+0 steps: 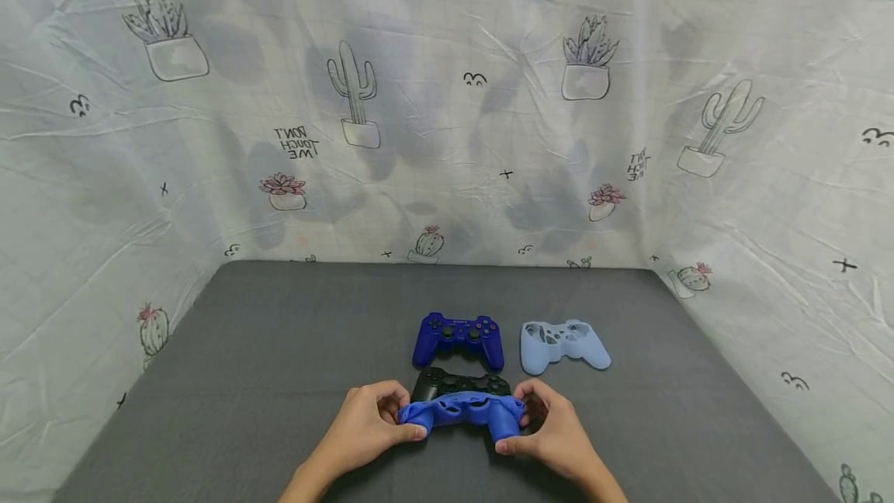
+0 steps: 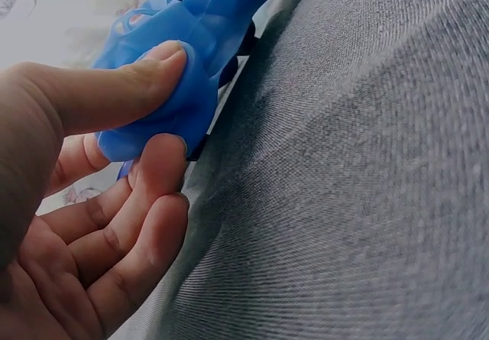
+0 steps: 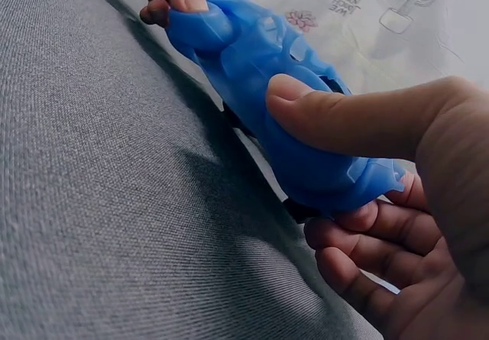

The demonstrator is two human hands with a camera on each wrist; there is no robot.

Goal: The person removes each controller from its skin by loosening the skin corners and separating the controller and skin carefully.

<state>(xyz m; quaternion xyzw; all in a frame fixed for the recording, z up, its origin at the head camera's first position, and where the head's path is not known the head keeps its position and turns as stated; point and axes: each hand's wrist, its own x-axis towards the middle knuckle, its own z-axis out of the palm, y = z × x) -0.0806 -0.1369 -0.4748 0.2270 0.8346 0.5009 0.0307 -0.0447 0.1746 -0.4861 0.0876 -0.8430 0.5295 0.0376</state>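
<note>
A blue silicone controller cover (image 1: 454, 407) lies partly over a black game controller (image 1: 462, 384), whose far side shows uncovered in the head view. My left hand (image 1: 370, 421) pinches the cover's left grip between thumb and fingers. On the other side, my right hand (image 1: 555, 429) pinches the right grip, thumb on the near face and fingers curled behind. In the left wrist view the cover (image 2: 172, 65) looks bunched under the thumb. The right wrist view shows the cover (image 3: 267, 103) wrinkled, with button holes along its upper side and dark bits of the controller beneath.
Just beyond the black controller lies a dark blue game controller (image 1: 458, 340). To its right rests a light blue silicone cover (image 1: 563, 345). Grey cloth (image 1: 293, 332) covers the table, and a white sheet printed with cacti (image 1: 447, 115) hangs around it.
</note>
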